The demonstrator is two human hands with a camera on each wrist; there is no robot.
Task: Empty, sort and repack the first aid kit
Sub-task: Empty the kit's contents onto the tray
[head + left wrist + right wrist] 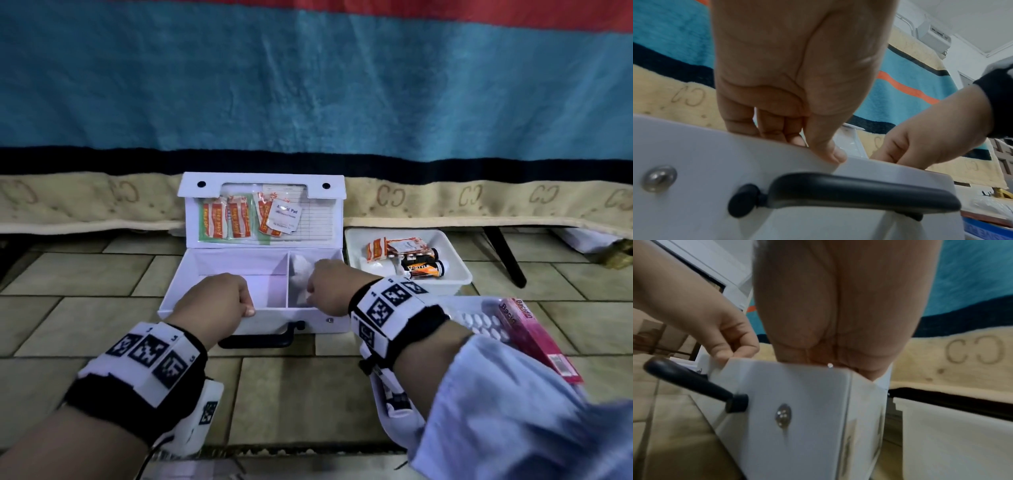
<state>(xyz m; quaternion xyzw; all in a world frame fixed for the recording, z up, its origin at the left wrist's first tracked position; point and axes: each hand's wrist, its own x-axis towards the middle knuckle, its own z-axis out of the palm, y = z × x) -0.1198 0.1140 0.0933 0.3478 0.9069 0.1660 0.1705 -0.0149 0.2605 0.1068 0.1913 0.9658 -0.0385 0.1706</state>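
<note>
The white first aid kit [274, 323] stands open on the tiled floor, its lid [191, 192] upright with orange sachets [236, 221] and an alcohol pad in a clear pocket. My left hand [236, 303] grips the front wall [715, 162] above the black handle [859, 191], fingers inside and thumb outside. My right hand [323, 287] reaches into the right compartment. Its curled fingers pinch a white packet [299, 270]. In the right wrist view the kit wall [797, 394] hides those fingertips. The left compartments look bare.
A white tray [459, 274] right of the kit holds an orange sachet, blister strips and dark bottles [424, 267]. Nearer, under my right forearm, lie a blister pack of white pills [479, 323] and a pink box [534, 339]. A blanket-covered bed edge runs behind.
</note>
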